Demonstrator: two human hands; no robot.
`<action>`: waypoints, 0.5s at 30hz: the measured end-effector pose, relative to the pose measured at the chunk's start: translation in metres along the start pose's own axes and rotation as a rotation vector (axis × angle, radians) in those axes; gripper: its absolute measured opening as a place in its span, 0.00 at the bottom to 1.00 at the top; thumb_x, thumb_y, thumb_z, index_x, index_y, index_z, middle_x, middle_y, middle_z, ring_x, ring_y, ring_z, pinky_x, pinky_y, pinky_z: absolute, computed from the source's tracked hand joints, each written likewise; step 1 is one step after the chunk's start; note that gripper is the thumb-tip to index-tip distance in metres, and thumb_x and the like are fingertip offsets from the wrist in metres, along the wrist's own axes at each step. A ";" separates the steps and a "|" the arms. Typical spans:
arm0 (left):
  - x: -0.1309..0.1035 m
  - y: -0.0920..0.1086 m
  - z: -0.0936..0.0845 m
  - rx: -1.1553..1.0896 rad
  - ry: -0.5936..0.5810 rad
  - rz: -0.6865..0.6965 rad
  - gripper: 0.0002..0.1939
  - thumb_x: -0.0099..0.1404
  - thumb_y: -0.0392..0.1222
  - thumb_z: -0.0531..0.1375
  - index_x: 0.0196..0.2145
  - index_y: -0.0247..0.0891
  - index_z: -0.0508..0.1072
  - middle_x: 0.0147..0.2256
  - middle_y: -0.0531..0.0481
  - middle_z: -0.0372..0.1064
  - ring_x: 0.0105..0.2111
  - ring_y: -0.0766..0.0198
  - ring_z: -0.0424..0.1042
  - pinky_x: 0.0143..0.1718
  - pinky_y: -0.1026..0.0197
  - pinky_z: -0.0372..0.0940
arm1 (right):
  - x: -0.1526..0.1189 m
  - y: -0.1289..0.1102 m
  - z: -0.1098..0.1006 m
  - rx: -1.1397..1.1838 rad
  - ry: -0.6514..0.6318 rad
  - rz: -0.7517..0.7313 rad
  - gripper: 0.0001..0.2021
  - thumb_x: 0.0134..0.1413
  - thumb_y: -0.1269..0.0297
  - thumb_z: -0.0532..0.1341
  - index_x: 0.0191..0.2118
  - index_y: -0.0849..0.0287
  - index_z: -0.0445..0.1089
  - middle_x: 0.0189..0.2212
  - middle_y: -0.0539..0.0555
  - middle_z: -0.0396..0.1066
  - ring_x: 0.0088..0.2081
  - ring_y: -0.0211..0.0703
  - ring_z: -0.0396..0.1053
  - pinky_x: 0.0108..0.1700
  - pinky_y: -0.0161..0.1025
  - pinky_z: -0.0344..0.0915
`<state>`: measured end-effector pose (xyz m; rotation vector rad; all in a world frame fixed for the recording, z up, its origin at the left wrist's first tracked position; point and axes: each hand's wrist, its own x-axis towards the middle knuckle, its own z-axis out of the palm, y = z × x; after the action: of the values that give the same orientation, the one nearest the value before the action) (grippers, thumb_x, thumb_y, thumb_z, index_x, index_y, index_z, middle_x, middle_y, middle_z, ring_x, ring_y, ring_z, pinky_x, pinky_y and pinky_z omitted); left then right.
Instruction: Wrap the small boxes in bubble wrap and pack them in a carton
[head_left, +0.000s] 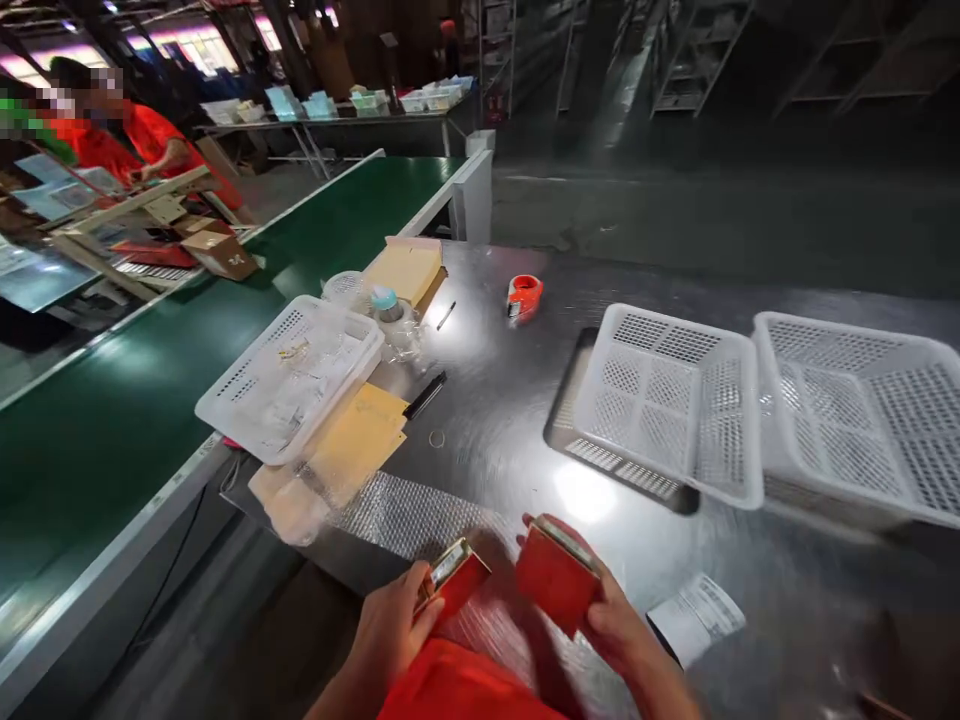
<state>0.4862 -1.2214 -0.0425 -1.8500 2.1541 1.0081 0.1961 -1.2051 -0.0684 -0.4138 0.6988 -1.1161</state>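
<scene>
Near the bottom centre, my left hand point(401, 610) is closed round a small red box with a gold edge point(461, 580). Beside it, my right hand point(611, 610) grips a larger red box point(556, 572), its fingers behind and its thumb at the lower right side. The two boxes are apart, above the metal table's front part. Under and behind the left one lies a sheet of bubble wrap point(412, 510). A white label sheet point(697, 618) lies to the right of my right hand.
White baskets point(739, 420) stand at the right. A filled white tray point(337, 385), yellow envelopes point(356, 435), a black marker point(425, 395) and a red tape dispenser point(525, 295) are further back. A green conveyor point(300, 250) runs left; people in red stand beyond.
</scene>
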 end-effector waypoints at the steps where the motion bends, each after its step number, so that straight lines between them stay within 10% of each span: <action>1: 0.000 0.004 -0.002 0.014 -0.014 0.031 0.13 0.66 0.45 0.50 0.45 0.40 0.67 0.38 0.47 0.76 0.39 0.55 0.76 0.37 0.61 0.62 | -0.016 0.002 0.005 0.009 0.015 -0.027 0.46 0.28 0.47 0.76 0.59 0.49 0.64 0.64 0.62 0.59 0.59 0.62 0.64 0.58 0.56 0.60; 7: -0.010 0.026 -0.018 0.224 -0.159 0.198 0.11 0.63 0.42 0.53 0.44 0.41 0.68 0.37 0.49 0.75 0.40 0.57 0.74 0.38 0.62 0.60 | -0.066 0.003 0.025 -0.564 0.003 -0.355 0.23 0.47 0.58 0.69 0.52 0.53 0.73 0.49 0.60 0.68 0.52 0.53 0.67 0.54 0.48 0.63; 15: -0.023 0.040 -0.039 0.402 -0.248 0.336 0.15 0.62 0.40 0.55 0.47 0.41 0.69 0.43 0.46 0.74 0.45 0.53 0.72 0.45 0.58 0.60 | -0.088 -0.006 0.030 -0.791 0.044 -0.442 0.17 0.49 0.63 0.68 0.48 0.53 0.75 0.41 0.56 0.70 0.42 0.45 0.70 0.44 0.41 0.66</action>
<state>0.4669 -1.2226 0.0146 -1.1519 2.3398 0.7327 0.1900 -1.1278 -0.0170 -1.2662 1.1157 -1.2275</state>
